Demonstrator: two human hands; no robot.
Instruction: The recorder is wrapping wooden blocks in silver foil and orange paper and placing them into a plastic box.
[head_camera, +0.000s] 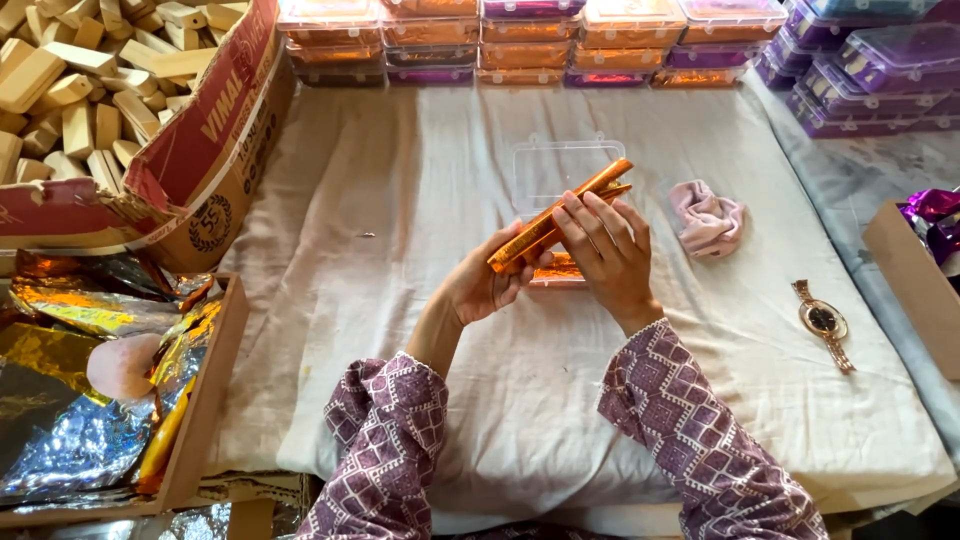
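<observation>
Both hands hold a long block wrapped in shiny orange foil (560, 215), tilted up to the right above the white cloth. My left hand (485, 285) grips its lower end. My right hand (605, 250) lies flat along its middle, fingers pressed on the foil. Just behind the block lies an open clear plastic box (555, 165). A bit of orange foil (557, 270) shows under my hands.
A cardboard box of bare wooden blocks (90, 80) stands at the far left. A tray of foil sheets (90, 380) sits at the near left. Stacked filled plastic boxes (530, 40) line the back and right. A pink cloth (705, 215) and a wristwatch (825, 322) lie to the right.
</observation>
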